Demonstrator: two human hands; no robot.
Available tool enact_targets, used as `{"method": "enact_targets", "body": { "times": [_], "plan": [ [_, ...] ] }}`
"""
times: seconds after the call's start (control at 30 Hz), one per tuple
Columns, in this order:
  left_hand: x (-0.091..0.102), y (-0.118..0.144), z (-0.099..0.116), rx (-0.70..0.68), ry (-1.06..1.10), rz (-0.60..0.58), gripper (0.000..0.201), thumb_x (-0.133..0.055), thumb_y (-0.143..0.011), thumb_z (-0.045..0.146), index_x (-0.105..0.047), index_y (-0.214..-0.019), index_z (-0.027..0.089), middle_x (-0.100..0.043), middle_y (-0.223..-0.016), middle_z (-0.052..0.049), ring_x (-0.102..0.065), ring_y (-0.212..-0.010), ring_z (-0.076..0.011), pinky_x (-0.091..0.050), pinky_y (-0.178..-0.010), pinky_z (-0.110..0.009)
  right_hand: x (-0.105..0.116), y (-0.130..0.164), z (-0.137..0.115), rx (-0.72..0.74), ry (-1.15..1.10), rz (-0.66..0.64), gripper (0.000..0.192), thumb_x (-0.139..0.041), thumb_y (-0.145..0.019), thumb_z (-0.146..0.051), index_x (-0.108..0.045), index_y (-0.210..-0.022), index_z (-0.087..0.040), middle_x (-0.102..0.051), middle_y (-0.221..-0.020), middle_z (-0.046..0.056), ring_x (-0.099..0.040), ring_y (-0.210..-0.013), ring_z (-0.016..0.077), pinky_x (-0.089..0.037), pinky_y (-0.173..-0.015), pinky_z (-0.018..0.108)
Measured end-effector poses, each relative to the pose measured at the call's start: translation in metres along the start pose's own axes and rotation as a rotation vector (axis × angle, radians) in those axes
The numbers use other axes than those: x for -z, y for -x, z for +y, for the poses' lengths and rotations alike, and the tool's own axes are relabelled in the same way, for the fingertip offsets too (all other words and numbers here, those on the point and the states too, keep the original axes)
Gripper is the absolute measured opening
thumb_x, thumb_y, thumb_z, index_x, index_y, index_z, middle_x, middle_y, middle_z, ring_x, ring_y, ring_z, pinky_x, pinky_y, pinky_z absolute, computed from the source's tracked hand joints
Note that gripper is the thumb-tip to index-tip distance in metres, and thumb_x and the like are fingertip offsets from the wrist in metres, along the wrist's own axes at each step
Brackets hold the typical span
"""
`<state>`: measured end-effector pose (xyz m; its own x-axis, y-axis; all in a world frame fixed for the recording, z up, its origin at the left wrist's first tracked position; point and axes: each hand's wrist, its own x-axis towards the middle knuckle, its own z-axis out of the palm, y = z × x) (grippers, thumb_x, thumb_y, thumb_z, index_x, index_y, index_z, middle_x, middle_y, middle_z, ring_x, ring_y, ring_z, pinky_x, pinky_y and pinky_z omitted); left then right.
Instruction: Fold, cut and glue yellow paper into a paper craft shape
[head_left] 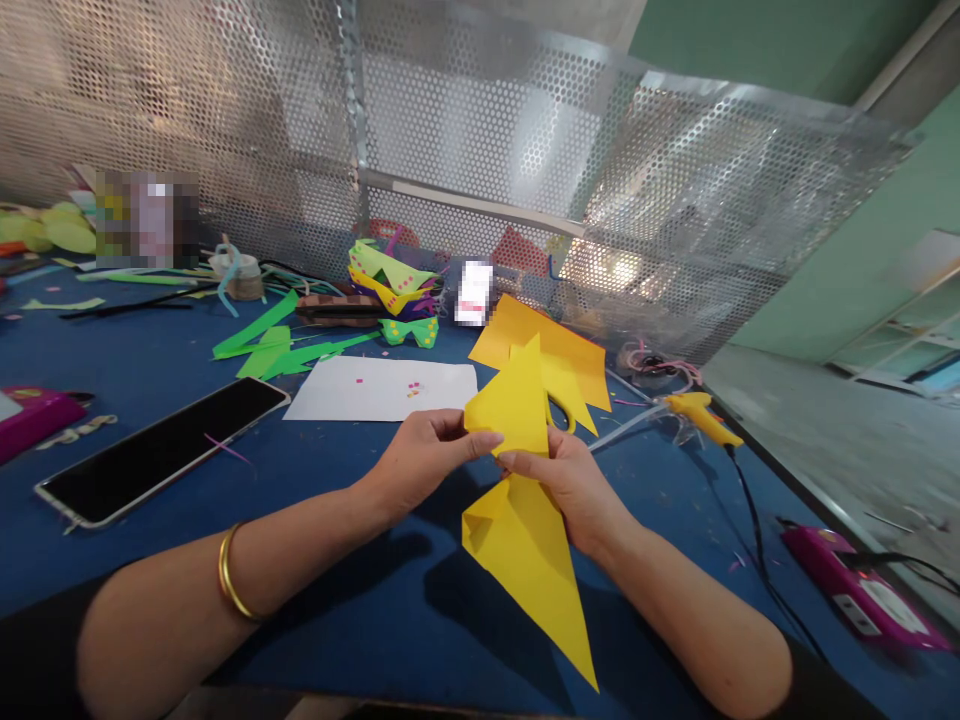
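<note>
Blue counter (337, 640), cluttered. Yellow paper (525, 550) above its near side, between both hands, lower point hanging free; opposing twists could crease it. White sheet (322, 395) lies beyond. Left grip (431, 455) pinches the paper's left edge; right grip (581, 485) pinches its right side, thumbs close. Pulling apart may tear it. Glue gun (705, 415) off right; a sleeve could snag its cord. Yellow loop (573, 415) (scissor handle, maybe) just beside right hand; hidden blades could nick paper.
</note>
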<state>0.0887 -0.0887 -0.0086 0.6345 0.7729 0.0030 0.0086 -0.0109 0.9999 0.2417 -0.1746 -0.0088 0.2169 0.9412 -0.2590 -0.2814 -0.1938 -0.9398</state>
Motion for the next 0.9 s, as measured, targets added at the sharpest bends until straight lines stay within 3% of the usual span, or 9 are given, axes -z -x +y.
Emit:
{"method": "enact_targets", "body": {
  "times": [0.07, 0.17, 0.33, 0.57, 0.9],
  "plan": [
    [-0.0010, 0.0008, -0.0006, 0.038, 0.019, 0.017, 0.023, -0.074, -0.067, 0.040, -0.072, -0.076, 0.018, -0.069, -0.077, -0.003, -0.056, -0.074, -0.0171, -0.043, -0.073, -0.030, -0.0020, 0.0007, 0.0013, 0.021, 0.029, -0.012, 0.030, -0.084, -0.058, -0.026, -0.070, -0.084, -0.019, -0.069, -0.066, -0.001, -0.060, -0.055, 0.0148, -0.047, -0.057, 0.029],
    [-0.0016, 0.0022, -0.0006, 0.077, -0.005, 0.074, 0.020, -0.074, -0.065, 0.037, -0.071, -0.065, 0.017, -0.065, -0.064, -0.001, -0.054, -0.067, -0.0157, -0.042, -0.068, -0.029, -0.0043, 0.0018, 0.0030, 0.053, 0.062, -0.031, 0.030, -0.083, -0.060, -0.026, -0.071, -0.087, -0.020, -0.070, -0.068, -0.001, -0.060, -0.056, 0.0145, -0.046, -0.057, 0.028],
    [-0.0022, 0.0031, 0.0006, 0.073, 0.022, 0.052, 0.024, -0.072, -0.068, 0.040, -0.068, -0.058, 0.018, -0.066, -0.064, -0.003, -0.055, -0.066, -0.0150, -0.042, -0.068, -0.028, -0.0031, 0.0020, 0.0030, 0.062, 0.077, -0.045, 0.029, -0.082, -0.062, -0.026, -0.071, -0.088, -0.020, -0.070, -0.070, 0.000, -0.060, -0.058, 0.0152, -0.046, -0.059, 0.029],
    [-0.0056, 0.0039, 0.0002, 0.077, 0.080, 0.078, 0.015, -0.075, -0.063, 0.032, -0.072, -0.068, 0.018, -0.071, -0.069, -0.003, -0.060, -0.068, -0.0165, -0.047, -0.069, -0.029, -0.0047, 0.0013, 0.0068, 0.015, 0.064, -0.051, 0.035, -0.082, -0.060, -0.024, -0.069, -0.093, -0.018, -0.071, -0.075, 0.001, -0.063, -0.060, 0.0165, -0.049, -0.060, 0.031],
    [-0.0068, 0.0038, 0.0023, 0.065, 0.115, 0.106, 0.020, -0.077, -0.064, 0.035, -0.075, -0.076, 0.018, -0.074, -0.080, -0.004, -0.064, -0.077, -0.0183, -0.049, -0.074, -0.030, -0.0044, 0.0000, 0.0060, 0.040, 0.039, -0.040, 0.037, -0.082, -0.060, -0.028, -0.069, -0.093, -0.021, -0.072, -0.079, 0.002, -0.064, -0.062, 0.0180, -0.051, -0.059, 0.031]
  ]
}}
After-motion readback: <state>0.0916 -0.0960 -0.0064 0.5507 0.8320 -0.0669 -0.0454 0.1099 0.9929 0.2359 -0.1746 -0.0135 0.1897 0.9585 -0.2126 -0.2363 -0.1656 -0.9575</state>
